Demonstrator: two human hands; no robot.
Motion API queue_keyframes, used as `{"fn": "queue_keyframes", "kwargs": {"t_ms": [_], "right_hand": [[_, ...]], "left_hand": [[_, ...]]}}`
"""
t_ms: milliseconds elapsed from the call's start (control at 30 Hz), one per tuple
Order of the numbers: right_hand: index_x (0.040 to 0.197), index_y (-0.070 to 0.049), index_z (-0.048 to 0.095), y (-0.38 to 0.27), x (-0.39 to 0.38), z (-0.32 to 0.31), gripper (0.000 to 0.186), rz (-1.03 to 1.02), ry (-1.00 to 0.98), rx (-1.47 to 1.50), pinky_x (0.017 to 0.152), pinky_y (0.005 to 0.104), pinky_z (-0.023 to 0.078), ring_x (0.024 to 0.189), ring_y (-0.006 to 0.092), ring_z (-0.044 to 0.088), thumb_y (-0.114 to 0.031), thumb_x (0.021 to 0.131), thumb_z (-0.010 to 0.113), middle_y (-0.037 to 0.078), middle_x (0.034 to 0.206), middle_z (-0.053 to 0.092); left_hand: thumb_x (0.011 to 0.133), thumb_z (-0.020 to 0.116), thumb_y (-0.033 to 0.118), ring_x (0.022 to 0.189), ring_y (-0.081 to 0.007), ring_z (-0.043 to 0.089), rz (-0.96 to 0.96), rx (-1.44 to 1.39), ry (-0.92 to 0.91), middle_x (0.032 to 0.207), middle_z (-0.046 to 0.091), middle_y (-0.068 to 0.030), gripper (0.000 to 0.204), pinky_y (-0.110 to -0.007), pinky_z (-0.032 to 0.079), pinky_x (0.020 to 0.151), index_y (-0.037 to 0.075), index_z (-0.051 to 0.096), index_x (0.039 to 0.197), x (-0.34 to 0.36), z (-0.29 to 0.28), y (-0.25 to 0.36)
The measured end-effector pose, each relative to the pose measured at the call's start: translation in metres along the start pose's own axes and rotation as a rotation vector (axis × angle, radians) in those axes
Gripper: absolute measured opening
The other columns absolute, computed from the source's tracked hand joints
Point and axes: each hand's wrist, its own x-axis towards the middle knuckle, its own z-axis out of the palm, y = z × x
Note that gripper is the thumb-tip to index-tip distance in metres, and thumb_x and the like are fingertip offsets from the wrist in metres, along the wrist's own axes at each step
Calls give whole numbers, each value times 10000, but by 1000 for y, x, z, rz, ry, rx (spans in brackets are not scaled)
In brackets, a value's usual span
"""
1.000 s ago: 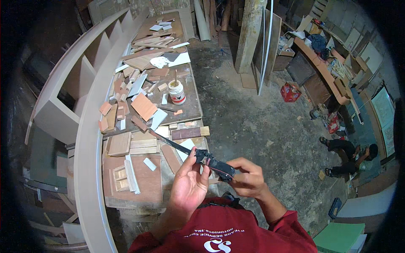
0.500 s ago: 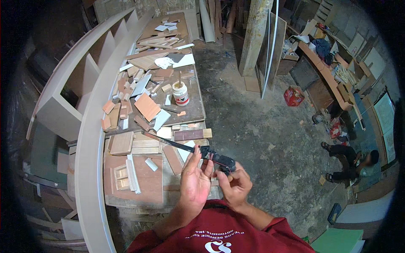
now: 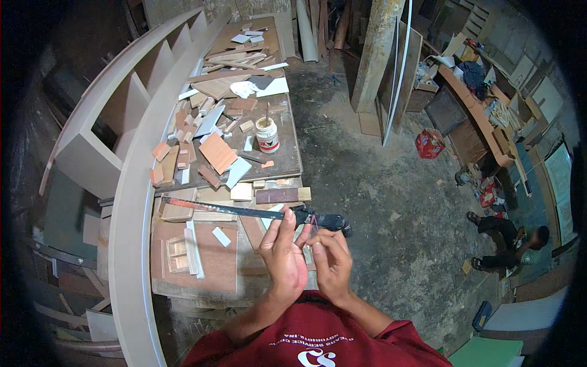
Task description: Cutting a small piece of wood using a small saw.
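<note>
A long, narrow, flat blade, dark with an orange-red far end, has a handle wrapped in black material. Fingers of my left hand close on it where blade and wrapping meet; the palm is turned up. A thin reddish strand rises against the wrapping. Below the handle, the fingertips of my right hand are pinched together at that strand's lower end. Whether the strand is string or a rubber band, I cannot tell.
The worktable on my left carries wood offcuts, a white glue jar with a stick in it, and a small wooden frame. A long shelf unit lies along its left edge. A person sits at the far right.
The blade has swung from slanting to nearly level, its tip moving left and its handle right. My right hand has moved slightly left, off the handle's end, and now pulls the strand taut.
</note>
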Motion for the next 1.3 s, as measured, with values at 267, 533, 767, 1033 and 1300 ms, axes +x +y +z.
{"fn": "queue_keyframes", "kwargs": {"t_ms": [267,533,767,1033,1300], "right_hand": [[886,-9,639,-28,3,-20,131,-216,-262,-395,616,315,440,717,218,532,-47,761,649,112,878,551],[743,-20,586,-20,38,-61,158,-744,-705,-596,872,432,452,951,269,574,-115,653,674,92,864,570],[726,-84,549,-31,51,-87,165,-863,-814,-672,692,351,376,691,157,503,-130,642,683,5,687,445],[762,-48,573,-5,-1,-30,157,-310,-369,-49,714,352,416,715,206,545,-58,712,722,56,769,558],[713,0,615,-17,26,-48,147,49,-266,-22,568,297,395,585,169,512,-42,845,569,69,643,534]], "left_hand": [[912,574,101,828,-67,543,216,116,64,928,558,1,164,-302,546,715,-6,616,1029,3,0,4],[896,584,73,786,-66,546,212,232,-1,891,565,5,150,-261,557,615,-27,638,993,7,-8,5],[903,572,106,794,-89,570,69,123,-63,885,593,-9,154,-295,548,683,-5,643,982,9,-10,25],[901,579,134,868,-133,581,-152,-141,-42,960,594,-39,226,-290,509,776,25,587,1099,13,-9,7],[888,611,91,800,-83,577,191,213,-7,913,610,1,165,-266,505,701,-5,653,1014,13,-22,-9]]}}
